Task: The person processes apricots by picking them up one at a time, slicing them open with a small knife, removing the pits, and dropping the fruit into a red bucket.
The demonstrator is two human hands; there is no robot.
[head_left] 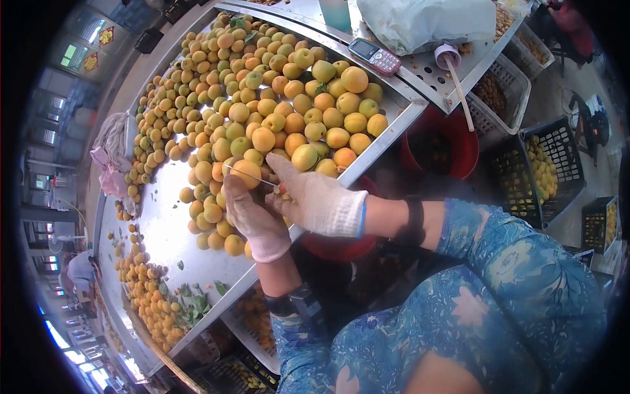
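Head view: an apricot (246, 174) is held in the left hand (252, 220), just above the edge of the metal desk (164, 223) and right next to the big pile of apricots (289, 98). The gloved left fingers (233, 197) are curled around the fruit from below, so that hand is closed on it. A small knife (270, 184) is gripped in the right hand (318, 200). Those fingers are wrapped tight on the handle, and the thin blade is laid across the apricot's skin.

The step in hand looks like the apricot being cut open. To do it well, the fruit should be held firmly but not squashed, because a ripe apricot is soft and bruises fast. The blade is best set on the little groove that runs down the fruit. It should be pushed in only until the hard stone is felt. Then the apricot can be rolled around the blade, so one neat ring is cut.

The left fingertips should be tucked away from the sharp edge, since a cloth glove can be cut through. Juice may make the glove slippery, so a slow, small push is safer than a hard one. The cut should be made over the desk, so nothing is dropped into the red bucket (453, 148) below.
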